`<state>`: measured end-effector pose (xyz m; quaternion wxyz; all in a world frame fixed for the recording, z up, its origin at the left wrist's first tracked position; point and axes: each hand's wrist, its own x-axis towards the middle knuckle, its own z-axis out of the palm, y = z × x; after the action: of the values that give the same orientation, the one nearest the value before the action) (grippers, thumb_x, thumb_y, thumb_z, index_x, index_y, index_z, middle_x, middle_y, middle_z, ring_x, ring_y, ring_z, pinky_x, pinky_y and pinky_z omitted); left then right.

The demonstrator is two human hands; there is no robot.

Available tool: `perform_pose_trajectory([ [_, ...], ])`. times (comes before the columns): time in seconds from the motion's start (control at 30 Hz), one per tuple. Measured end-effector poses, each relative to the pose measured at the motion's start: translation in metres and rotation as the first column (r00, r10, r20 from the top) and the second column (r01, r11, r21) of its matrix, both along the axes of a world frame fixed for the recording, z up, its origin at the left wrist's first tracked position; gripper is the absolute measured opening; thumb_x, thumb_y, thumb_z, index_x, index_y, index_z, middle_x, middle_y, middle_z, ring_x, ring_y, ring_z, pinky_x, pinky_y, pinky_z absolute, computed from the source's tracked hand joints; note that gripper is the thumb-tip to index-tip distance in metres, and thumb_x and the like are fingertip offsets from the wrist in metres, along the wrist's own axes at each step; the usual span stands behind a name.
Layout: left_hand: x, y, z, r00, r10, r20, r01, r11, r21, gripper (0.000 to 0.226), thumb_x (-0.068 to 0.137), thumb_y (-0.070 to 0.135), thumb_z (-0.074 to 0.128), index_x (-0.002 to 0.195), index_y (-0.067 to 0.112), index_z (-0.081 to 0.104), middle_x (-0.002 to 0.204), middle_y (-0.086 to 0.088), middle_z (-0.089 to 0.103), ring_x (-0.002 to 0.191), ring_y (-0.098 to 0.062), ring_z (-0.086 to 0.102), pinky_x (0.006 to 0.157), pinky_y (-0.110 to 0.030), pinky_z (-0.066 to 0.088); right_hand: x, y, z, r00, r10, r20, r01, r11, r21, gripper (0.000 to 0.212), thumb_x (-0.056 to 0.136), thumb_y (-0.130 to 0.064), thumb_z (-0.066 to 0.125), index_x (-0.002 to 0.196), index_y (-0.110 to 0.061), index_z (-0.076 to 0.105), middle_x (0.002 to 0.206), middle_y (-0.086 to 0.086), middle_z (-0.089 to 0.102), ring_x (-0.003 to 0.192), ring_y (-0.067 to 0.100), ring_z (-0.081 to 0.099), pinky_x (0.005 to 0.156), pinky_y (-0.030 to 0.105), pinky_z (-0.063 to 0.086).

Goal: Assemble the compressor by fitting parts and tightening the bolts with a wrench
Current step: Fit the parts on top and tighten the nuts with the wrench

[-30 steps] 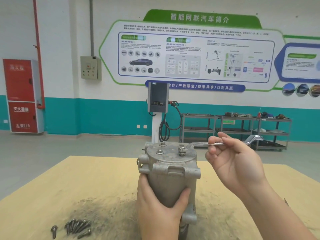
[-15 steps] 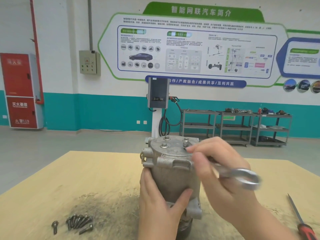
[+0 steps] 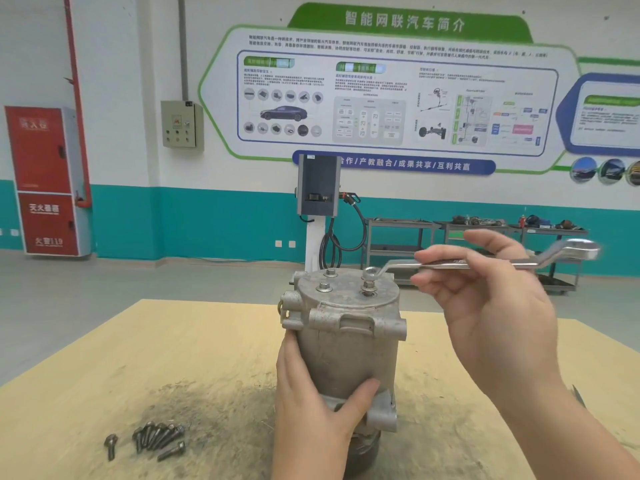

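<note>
compressor: the grey cast-metal cylindrical compressor (image 3: 346,341) stands upright on the pale yellow wooden table (image 3: 173,348), near its middle, with a flat round cover on top.
left hand: the left hand (image 3: 311,403) grips the lower body of the compressor, fingers curled round its far left side and the thumb pressed across the front.
right hand: the right hand (image 3: 491,306) holds the shaft of the wrench, fingers bent around it from behind and the thumb on the near side.
wrench: the shiny silver offset ring wrench (image 3: 485,263) lies roughly level, its small ring end set over the raised bolt (image 3: 369,284) at the right of the cover; the larger ring end sticks out past the hand to the right.
other bolts on cover: two hex bolts (image 3: 324,286) sit low on the cover, to the left of the raised one.
loose parts: a heap of dark loose bolts (image 3: 157,436) lies on a grey dusty patch at the table's near left, one bolt just apart to their left.
</note>
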<state>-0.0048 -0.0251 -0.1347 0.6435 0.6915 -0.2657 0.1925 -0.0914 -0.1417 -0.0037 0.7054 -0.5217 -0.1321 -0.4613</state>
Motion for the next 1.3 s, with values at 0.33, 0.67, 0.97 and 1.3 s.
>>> perform_pose_trajectory([
  [0.33,0.002,0.001,-0.004,0.999,0.027,0.018,-0.027,1.0,0.012,0.102,0.05,0.078,0.062,0.129,0.064,0.0,0.138,0.018,0.028,0.124,0.006,0.028,0.101,-0.022,0.028,0.014,-0.03,-0.003,0.942,0.31,-0.13,-0.255,0.911,0.325,0.014,0.096,-0.009,0.036,0.103,-0.01,0.049,0.075,0.013,0.068,0.058,0.023,0.061,0.061,0.033,0.052],
  [0.67,0.001,0.001,0.002,0.999,0.032,-0.005,-0.031,0.999,0.029,0.104,0.045,0.077,0.058,0.13,0.055,0.003,0.138,0.015,0.029,0.125,0.003,0.029,0.103,-0.022,0.029,0.015,-0.007,-0.028,0.967,-0.193,0.164,0.213,0.97,-0.114,0.027,0.093,-0.02,0.045,0.073,-0.026,0.062,0.068,0.006,0.066,0.057,0.02,0.054,0.06,0.025,0.045],
  [0.97,-0.002,0.001,0.003,0.998,0.041,-0.036,-0.04,0.999,0.021,0.133,0.049,0.075,0.074,0.154,0.021,0.014,0.149,-0.003,0.039,0.137,-0.021,0.042,0.105,-0.041,0.043,0.0,0.039,-0.025,0.834,-0.433,0.341,0.519,0.407,-0.752,0.022,0.087,-0.02,0.055,0.1,-0.013,0.071,0.107,-0.01,0.07,0.103,-0.002,0.062,0.085,0.012,0.048],
  [1.3,-0.002,0.001,0.002,0.998,-0.017,-0.056,0.013,0.997,-0.076,0.124,0.059,0.036,0.089,0.125,0.066,-0.012,0.146,0.016,0.029,0.138,-0.006,0.03,0.114,-0.034,0.03,0.002,-0.005,-0.002,0.993,-0.104,0.057,0.101,0.993,0.055,0.015,0.097,-0.007,0.037,0.096,-0.018,0.048,0.078,0.008,0.071,0.065,0.023,0.068,0.068,0.028,0.056],
])
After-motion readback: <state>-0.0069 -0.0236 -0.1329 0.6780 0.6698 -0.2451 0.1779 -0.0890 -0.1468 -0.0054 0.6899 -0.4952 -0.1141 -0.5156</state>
